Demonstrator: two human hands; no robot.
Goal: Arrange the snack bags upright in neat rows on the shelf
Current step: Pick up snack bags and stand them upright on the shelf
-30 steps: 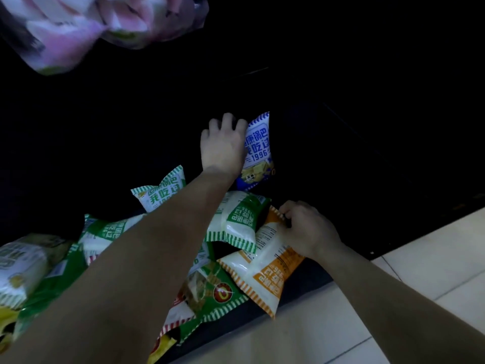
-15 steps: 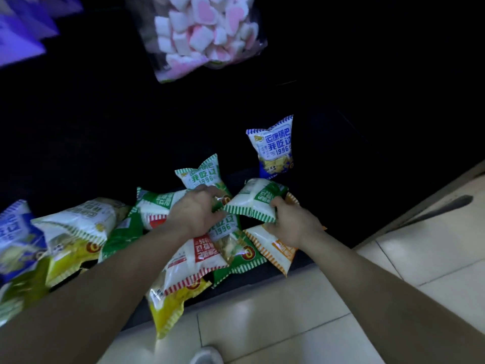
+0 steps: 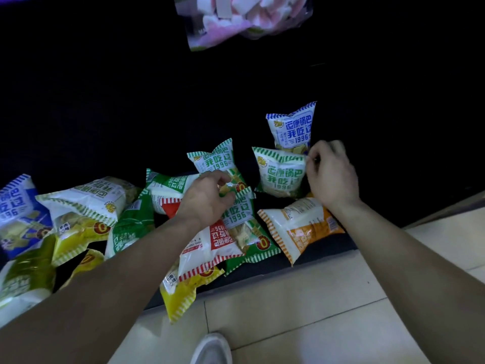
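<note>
A blue snack bag (image 3: 291, 127) stands upright deep on the dark bottom shelf (image 3: 328, 249). Just in front of it stands a green-striped snack bag (image 3: 279, 176); my right hand (image 3: 332, 174) pinches its top right corner. Another green bag (image 3: 210, 160) stands to the left of it. My left hand (image 3: 206, 199) curls its fingers on the top edge of a green bag (image 3: 240, 215) that lies on the pile. An orange bag (image 3: 299, 227) lies flat under my right wrist. A red bag (image 3: 210, 244) and a yellow bag (image 3: 181, 292) lie near the shelf's front edge.
Several green, yellow and blue bags (image 3: 86, 203) lie jumbled on the shelf's left part. A clear bag of pink and white marshmallows (image 3: 244, 19) hangs above. Pale floor tiles (image 3: 315, 298) run along the shelf front, with my shoe (image 3: 212, 348) at the bottom.
My right hand has raised the green-striped bag from the pile and stood it in front of the blue bag. My left hand stays on the pile, now at another green bag's top.
</note>
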